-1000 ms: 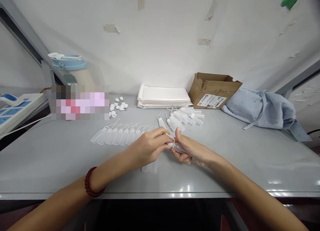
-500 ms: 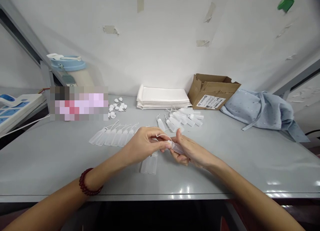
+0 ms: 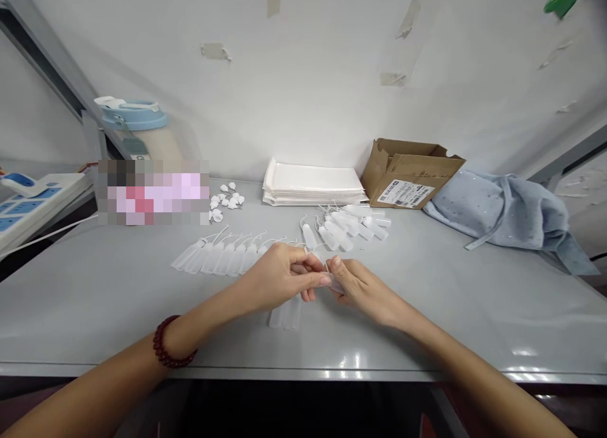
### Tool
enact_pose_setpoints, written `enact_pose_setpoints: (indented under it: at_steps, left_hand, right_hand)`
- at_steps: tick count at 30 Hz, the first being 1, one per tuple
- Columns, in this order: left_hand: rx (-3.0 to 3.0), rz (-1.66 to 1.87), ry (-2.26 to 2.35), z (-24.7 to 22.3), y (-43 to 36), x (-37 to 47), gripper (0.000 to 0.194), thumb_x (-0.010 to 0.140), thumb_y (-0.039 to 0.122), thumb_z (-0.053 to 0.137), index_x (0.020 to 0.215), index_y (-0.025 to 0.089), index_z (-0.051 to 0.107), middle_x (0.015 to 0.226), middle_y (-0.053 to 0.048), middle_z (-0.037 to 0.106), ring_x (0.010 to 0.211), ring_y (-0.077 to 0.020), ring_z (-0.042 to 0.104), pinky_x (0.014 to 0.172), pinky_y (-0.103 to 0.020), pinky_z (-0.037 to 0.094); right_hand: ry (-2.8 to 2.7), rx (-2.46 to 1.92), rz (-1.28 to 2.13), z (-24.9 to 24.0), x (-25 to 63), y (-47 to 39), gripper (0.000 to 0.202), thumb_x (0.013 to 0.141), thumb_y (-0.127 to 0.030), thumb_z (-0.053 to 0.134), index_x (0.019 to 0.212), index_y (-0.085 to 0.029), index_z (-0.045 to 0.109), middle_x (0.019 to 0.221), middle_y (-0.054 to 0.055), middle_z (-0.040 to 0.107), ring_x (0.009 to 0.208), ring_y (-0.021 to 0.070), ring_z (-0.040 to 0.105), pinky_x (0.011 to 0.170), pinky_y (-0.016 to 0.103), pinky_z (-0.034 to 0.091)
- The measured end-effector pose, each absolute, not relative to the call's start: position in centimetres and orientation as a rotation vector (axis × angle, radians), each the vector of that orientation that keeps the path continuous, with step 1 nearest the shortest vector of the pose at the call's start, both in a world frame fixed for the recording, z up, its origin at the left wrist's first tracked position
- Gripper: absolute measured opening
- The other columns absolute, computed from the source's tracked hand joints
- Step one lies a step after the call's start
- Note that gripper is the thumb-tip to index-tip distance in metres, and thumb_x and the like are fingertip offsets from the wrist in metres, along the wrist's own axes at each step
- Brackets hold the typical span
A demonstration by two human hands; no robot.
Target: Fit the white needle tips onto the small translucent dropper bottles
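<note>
Over the middle of the table, my right hand [image 3: 367, 291] is wrapped round a small translucent plastic bottle [image 3: 336, 284], mostly hidden by the fingers. My left hand [image 3: 277, 277] meets it, thumb and forefinger pinched at the bottle's near end, with a thin white strap showing close by. Behind my left hand lies a row of similar bottles [image 3: 226, 260] with thin white straps. Below my hands are a few more clear bottles [image 3: 285, 314], lying side by side and partly covered. A loose pile of bottles [image 3: 348, 226] lies beyond my hands.
Several small white caps [image 3: 226, 199] lie at the back left. A stack of white trays or envelopes [image 3: 313, 184] and an open cardboard box [image 3: 408, 172] stand by the wall. Blue-grey cloth [image 3: 507, 210] is at right. A tumbler [image 3: 147, 131] and power strip [image 3: 33, 201] are at left.
My right thumb has come down over the bottle, and more of it is covered now. The fingers of both hands have shifted closer round it. The view has tilted slightly.
</note>
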State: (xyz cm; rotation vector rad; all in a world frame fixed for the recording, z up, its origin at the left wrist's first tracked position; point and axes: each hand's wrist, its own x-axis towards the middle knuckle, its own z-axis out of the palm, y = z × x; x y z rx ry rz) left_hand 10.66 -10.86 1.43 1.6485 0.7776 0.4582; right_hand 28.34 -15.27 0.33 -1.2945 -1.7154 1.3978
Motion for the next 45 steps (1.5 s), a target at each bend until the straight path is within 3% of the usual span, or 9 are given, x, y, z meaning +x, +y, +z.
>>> enact_pose_setpoints:
  at_steps: [9,14,17,20,27,34,38,42,45]
  left_hand:
    - [1.568,0.363,0.746,0.8,-10.8,10.8,0.011,0.076,0.021,0.063,0.071,0.012,0.06,0.058,0.0,0.063,0.054,-0.0126,0.063,0.057,-0.023,0.051]
    - [1.802,0.536,0.665,1.0,-11.2,10.6,0.008,0.078,0.021,0.063,0.078,0.014,0.065,0.071,-0.001,0.066,0.062,-0.0115,0.06,0.061,-0.023,0.049]
    - [2.036,0.711,0.618,1.0,-11.2,10.5,0.008,0.078,0.019,0.063,0.075,0.014,0.068,0.067,-0.001,0.064,0.062,-0.011,0.054,0.061,-0.023,0.045]
    - [1.854,0.649,0.617,1.0,-11.0,10.5,0.009,0.077,0.023,0.065,0.078,0.014,0.069,0.07,-0.003,0.066,0.065,-0.0127,0.058,0.062,-0.024,0.047]
    - [1.561,0.44,0.682,1.7,-10.8,10.6,0.016,0.079,0.028,0.065,0.08,0.012,0.068,0.06,-0.001,0.064,0.057,-0.0125,0.063,0.057,-0.022,0.051]
    - [1.373,0.586,0.783,2.0,-10.2,10.4,0.02,0.081,0.03,0.064,0.077,0.01,0.066,0.063,-0.002,0.065,0.053,-0.01,0.062,0.052,-0.019,0.051]
    - [1.468,0.626,0.774,1.8,-10.0,10.2,0.018,0.082,0.029,0.063,0.08,0.012,0.067,0.06,-0.001,0.065,0.054,-0.0104,0.062,0.054,-0.02,0.052]
    - [1.681,0.751,0.785,1.4,-10.4,10.3,0.014,0.081,0.026,0.063,0.082,0.012,0.067,0.062,-0.001,0.066,0.057,-0.0112,0.063,0.057,-0.02,0.052]
    - [1.799,0.855,0.742,1.2,-10.8,10.5,0.012,0.082,0.024,0.062,0.082,0.012,0.066,0.065,-0.002,0.066,0.058,-0.0114,0.064,0.057,-0.021,0.053]
  right_hand:
    - [-1.913,-1.224,1.364,0.6,28.3,-15.6,0.056,0.093,-0.055,0.028,0.057,-0.017,0.047,0.059,-0.002,0.044,0.058,0.0107,0.042,0.056,0.022,0.037]
    - [-1.653,-1.49,1.654,1.0,28.5,-15.2,0.062,0.084,-0.071,0.022,0.057,-0.018,0.04,0.046,-0.007,0.03,0.039,0.0062,0.028,0.037,0.019,0.023]
    - [-1.479,-1.5,1.879,1.3,28.6,-15.1,0.066,0.081,-0.076,0.014,0.057,-0.019,0.037,0.042,-0.009,0.026,0.035,0.0044,0.019,0.034,0.018,0.015]
    - [-1.423,-1.454,1.925,1.6,28.6,-15.1,0.066,0.08,-0.077,0.014,0.059,-0.019,0.037,0.042,-0.009,0.025,0.036,0.004,0.016,0.035,0.018,0.015]
    - [-1.639,-1.334,1.624,1.6,28.0,-15.3,0.062,0.088,-0.066,0.019,0.062,-0.017,0.045,0.051,-0.005,0.034,0.043,0.006,0.027,0.041,0.02,0.022]
    - [-1.752,-1.368,0.919,1.4,28.4,-15.4,0.027,0.088,-0.044,0.051,0.094,-0.019,0.057,0.08,0.002,0.057,0.062,0.0118,0.045,0.053,0.023,0.034]
    - [-1.843,-1.338,0.742,1.2,28.4,-15.4,0.024,0.089,-0.037,0.05,0.099,-0.017,0.059,0.074,0.003,0.059,0.062,0.0137,0.048,0.054,0.025,0.035]
    - [-1.625,-1.292,1.183,1.1,28.8,-15.0,0.029,0.087,-0.045,0.052,0.086,-0.017,0.057,0.053,-0.006,0.039,0.045,0.008,0.033,0.043,0.022,0.03]
    - [-1.386,-1.13,1.617,1.3,29.2,-14.5,0.034,0.085,-0.051,0.052,0.074,-0.018,0.05,0.05,-0.01,0.024,0.04,0.0049,0.017,0.036,0.019,0.024]
